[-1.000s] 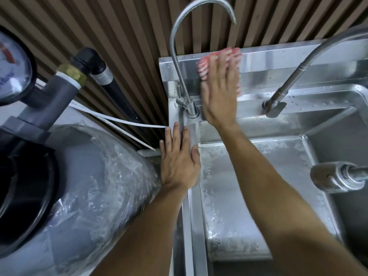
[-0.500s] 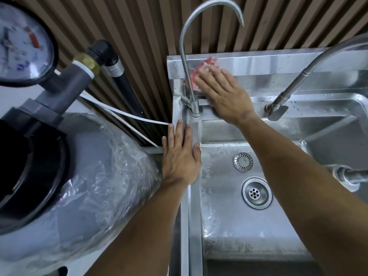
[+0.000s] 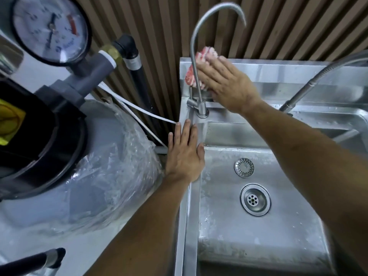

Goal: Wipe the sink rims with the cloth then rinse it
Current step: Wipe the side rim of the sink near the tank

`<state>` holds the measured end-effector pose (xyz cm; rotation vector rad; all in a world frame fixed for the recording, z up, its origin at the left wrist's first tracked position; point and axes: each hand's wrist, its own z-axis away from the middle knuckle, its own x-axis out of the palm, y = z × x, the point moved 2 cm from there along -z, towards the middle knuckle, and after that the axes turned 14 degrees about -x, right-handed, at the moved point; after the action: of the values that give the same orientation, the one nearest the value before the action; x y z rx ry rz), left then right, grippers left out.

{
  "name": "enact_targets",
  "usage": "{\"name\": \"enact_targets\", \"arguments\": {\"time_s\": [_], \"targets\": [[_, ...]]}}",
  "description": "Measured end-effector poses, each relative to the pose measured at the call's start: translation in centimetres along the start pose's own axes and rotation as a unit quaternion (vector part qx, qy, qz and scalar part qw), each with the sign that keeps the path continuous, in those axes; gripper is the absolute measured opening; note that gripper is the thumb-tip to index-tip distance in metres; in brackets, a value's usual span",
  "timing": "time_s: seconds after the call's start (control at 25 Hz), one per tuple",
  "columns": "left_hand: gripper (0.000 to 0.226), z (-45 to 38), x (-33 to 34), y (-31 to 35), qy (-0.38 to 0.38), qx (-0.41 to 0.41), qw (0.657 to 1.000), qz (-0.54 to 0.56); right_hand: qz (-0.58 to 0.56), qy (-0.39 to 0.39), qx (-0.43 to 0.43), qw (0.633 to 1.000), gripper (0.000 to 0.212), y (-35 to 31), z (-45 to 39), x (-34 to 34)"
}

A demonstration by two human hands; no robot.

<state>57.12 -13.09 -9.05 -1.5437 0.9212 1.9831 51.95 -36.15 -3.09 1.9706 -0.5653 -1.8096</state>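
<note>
Right hand [image 3: 229, 84] shifted left along back rim; flat fingers [image 3: 207, 71] press cloth [image 3: 192, 73] behind faucet [image 3: 196, 56]. Left hand [image 3: 184, 154] flat, fingers together, on sink [image 3: 187, 216] left rim. Step: wiping. Next: remaining rims, rinse.

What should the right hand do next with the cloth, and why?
Probably slide the cloth down around the small faucet base, then along the back rim. The right hand presses it flat against the sink's back left corner, behind the spout, while the left hand rests on the left rim. No water is running, so rinsing likely comes later.
</note>
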Motion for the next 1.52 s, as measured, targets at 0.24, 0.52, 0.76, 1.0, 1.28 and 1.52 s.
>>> {"name": "enact_targets", "arguments": {"time_s": [0.24, 0.52, 0.76, 1.0, 1.28, 1.52], "targets": [[0.063, 0.2, 0.1, 0.0, 0.007, 0.000, 1.000, 0.000, 0.034, -0.140, -0.085, 0.986, 0.067, -2.1, 6.3, 0.9], [0.063, 0.1, 0.0, -0.1, 0.003, -0.008, 1.000, 0.006, 0.058, -0.017, -0.115, 0.992, 0.069, 0.9, -5.0, -2.6], [0.063, 0.1, 0.1, -0.3, 0.007, -0.006, 1.000, 0.015, -0.061, 0.009, 0.117, 0.991, 0.069, -1.3, 2.1, -1.0], [0.066, 0.1, 0.0, -0.1, 0.007, -0.007, 1.000, 0.018, -0.125, 0.051, 0.157, 0.978, 0.067, -2.0, -0.4, -1.6], [0.063, 0.1, -0.2, -0.1, 0.001, -0.010, 0.999, 0.031, -0.293, 0.096, 0.196, 0.931, 0.057, -4.3, 5.0, -1.5], [0.064, 0.1, -0.1, -0.1, 0.001, -0.017, 1.000, 0.009, -0.080, -0.056, -0.034, 0.995, 0.062, -4.0, 2.2, 1.7]]}}
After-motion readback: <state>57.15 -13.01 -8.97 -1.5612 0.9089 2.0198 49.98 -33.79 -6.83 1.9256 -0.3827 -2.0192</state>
